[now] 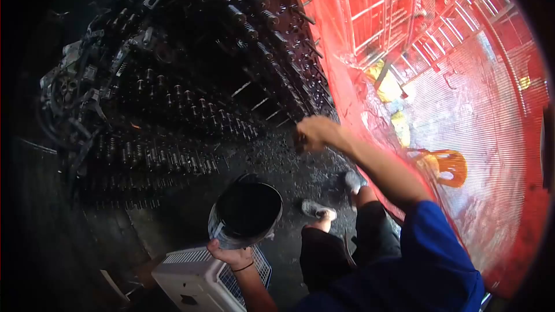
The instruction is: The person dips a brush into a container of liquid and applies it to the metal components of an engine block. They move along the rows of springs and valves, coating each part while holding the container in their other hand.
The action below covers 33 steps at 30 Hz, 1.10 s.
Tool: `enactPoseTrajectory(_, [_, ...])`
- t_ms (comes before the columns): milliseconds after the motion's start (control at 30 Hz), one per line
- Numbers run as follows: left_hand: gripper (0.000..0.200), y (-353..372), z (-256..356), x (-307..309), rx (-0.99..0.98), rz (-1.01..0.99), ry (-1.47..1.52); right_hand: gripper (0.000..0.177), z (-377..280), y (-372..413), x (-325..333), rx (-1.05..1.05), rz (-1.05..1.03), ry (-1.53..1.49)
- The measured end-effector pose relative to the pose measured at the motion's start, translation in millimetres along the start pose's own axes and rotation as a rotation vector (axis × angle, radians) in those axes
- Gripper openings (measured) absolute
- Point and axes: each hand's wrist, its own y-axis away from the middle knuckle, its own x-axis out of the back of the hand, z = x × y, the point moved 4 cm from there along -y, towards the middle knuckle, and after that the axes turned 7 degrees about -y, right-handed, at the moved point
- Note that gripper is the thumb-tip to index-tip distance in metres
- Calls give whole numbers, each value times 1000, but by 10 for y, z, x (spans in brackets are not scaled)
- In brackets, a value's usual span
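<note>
My left hand (232,254) grips the lower side of a round metal bucket (218,225), tilted so that its dark mouth faces me; what lies inside is too dark to make out. My right hand (317,133) is closed, with the arm stretched forward over the dark floor at the edge of the metal parts. Anything in those fingers is lost in shadow. Left of that hand stand rows of dark metal rods with coil springs (185,101), wet or oily in their shine. More spring-fitted pieces (254,29) lie farther off.
Red sheeting (329,40) borders the parts on the right. Beyond it are a metal rack (378,8) and an orange stool (452,167). A pale plastic crate with a grille (185,277) sits below the bucket. My shoes (317,209) stand on the wet-looking floor (289,179).
</note>
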Motion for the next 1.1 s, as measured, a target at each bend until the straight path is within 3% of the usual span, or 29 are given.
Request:
enactPoseTrajectory(100, [88, 149, 118, -275, 1, 13, -86, 21, 498, 54, 371, 64, -16, 77])
enactPoseTrajectory(267, [90, 293, 46, -880, -44, -24, -155, 17, 956, 909, 1246, 27, -85, -441])
enactPoseTrajectory(367, [87, 432, -103, -1240, -86, 82, -189, 19, 1271, 1154, 1502, 21, -187, -515])
enactPoseTrajectory(433, [93, 405, -223, -1236, -189, 168, -174, 19, 1477, 1237, 1656, 44, -233, -571])
enactPoseTrajectory(467, [98, 399, -259, -1198, -407, 166, -406, 19, 1652, 1256, 1716, 86, -242, -585])
enactPoseTrajectory(600, [100, 367, -464, -1503, -558, 127, -508, 17, 2074, 1300, 2168, 44, -273, -503])
enactPoseTrajectory(633, [100, 358, -482, -1626, -568, 102, -535, 16, 2174, 1298, 2289, -12, -321, -411])
enactPoseTrajectory(800, [101, 300, -619, -2099, -547, -27, -619, 20, 2811, 1599, 2933, -156, -173, -495])
enactPoseTrajectory(900, [101, 272, -705, -2294, -522, -91, -649, 19, 2968, 1786, 3354, -208, -182, -337])
enactPoseTrajectory(967, [101, 241, -764, -2380, -505, -140, -674, 20, 3245, 1961, 3453, -195, -62, -561])
enactPoseTrajectory(1100, [102, 163, -933, -2514, -489, -259, -735, 19, 3396, 2043, 3513, -301, -58, -536])
